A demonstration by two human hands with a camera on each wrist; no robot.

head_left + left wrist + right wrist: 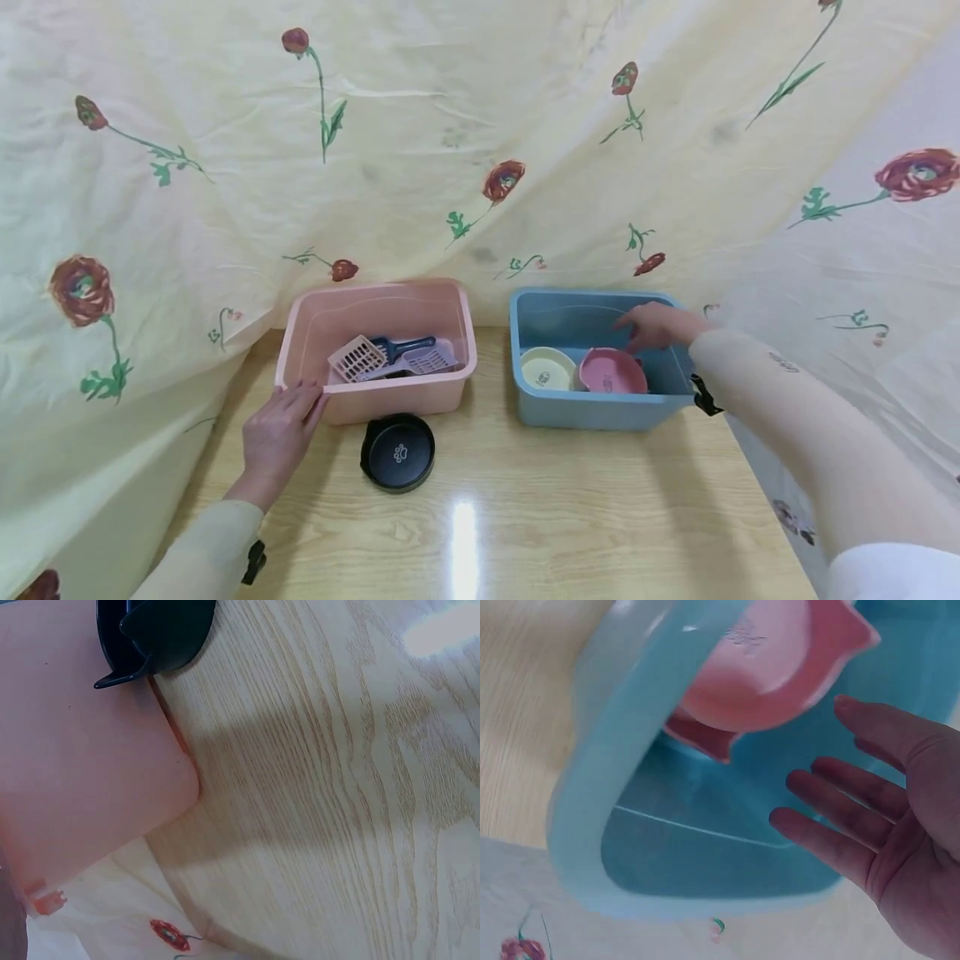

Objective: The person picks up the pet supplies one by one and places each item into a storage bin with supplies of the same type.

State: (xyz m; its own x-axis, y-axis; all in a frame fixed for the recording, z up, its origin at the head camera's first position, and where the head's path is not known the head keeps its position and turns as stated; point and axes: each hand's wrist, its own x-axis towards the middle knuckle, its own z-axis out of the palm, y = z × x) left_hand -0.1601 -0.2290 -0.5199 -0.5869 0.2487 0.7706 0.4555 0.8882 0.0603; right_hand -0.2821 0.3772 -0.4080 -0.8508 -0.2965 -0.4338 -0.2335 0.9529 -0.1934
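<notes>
At the near left corner of the pink bin (pixel 401 398), my left hand (pixel 281 433) grips the rim, its fingers bent over the edge. Only a sliver of that hand shows in the left wrist view. My right hand (pixel 654 327) reaches into the blue bin (pixel 585 410) with fingers spread and nothing held. Just beside it lies a pink pet bowl (pixel 761 671) with pointed ears, apart from the fingertips. A cream bowl (pixel 549 369) sits to the left of the pink bowl.
Inside the pink bin lie litter scoops: beige (pixel 357 358), lavender (pixel 429 360) and dark blue (pixel 408 344). A black bowl with a paw print (pixel 400 454) stands on the wooden table (pixel 555 517) before the pink bin. Flowered cloth (pixel 420 125) hangs behind.
</notes>
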